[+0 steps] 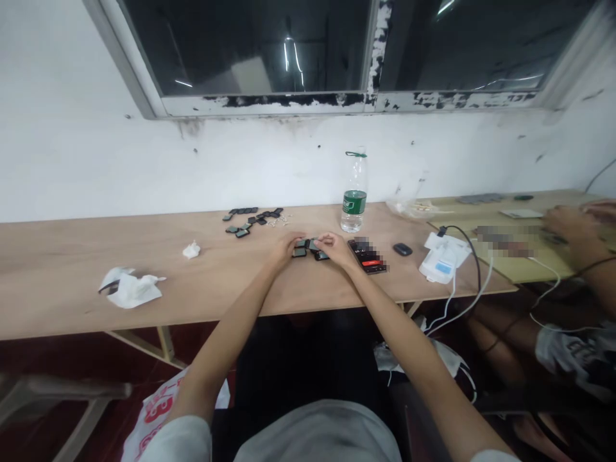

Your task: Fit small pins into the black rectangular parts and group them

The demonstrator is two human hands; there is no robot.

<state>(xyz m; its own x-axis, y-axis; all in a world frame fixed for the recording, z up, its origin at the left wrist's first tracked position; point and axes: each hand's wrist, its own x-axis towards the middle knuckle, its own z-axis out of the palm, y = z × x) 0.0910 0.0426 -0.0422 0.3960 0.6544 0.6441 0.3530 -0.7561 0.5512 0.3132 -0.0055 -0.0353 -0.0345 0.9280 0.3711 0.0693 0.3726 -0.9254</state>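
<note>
My left hand (287, 249) is closed, its fingertips pinching the left edge of a small dark, flat rectangular piece (299, 252) with a grey-green face. Across from it my right hand (334, 246) has thumb and fingers pressed together on another such piece (321, 255), partly covered by the fingers. These pieces lie close together on the wooden table (202, 289); whether they are joined cannot be told. Farther back to the left is a group of similar dark pieces (243, 229), with tiny white bits (279, 220) beside it.
A water bottle (353, 205) stands behind my right hand. To the right lie a phone (368, 256), a small black oval object (402, 249) and a white device with cables (439, 263). Crumpled tissues (135, 289) lie left. Another person's hands (572, 224) are at far right.
</note>
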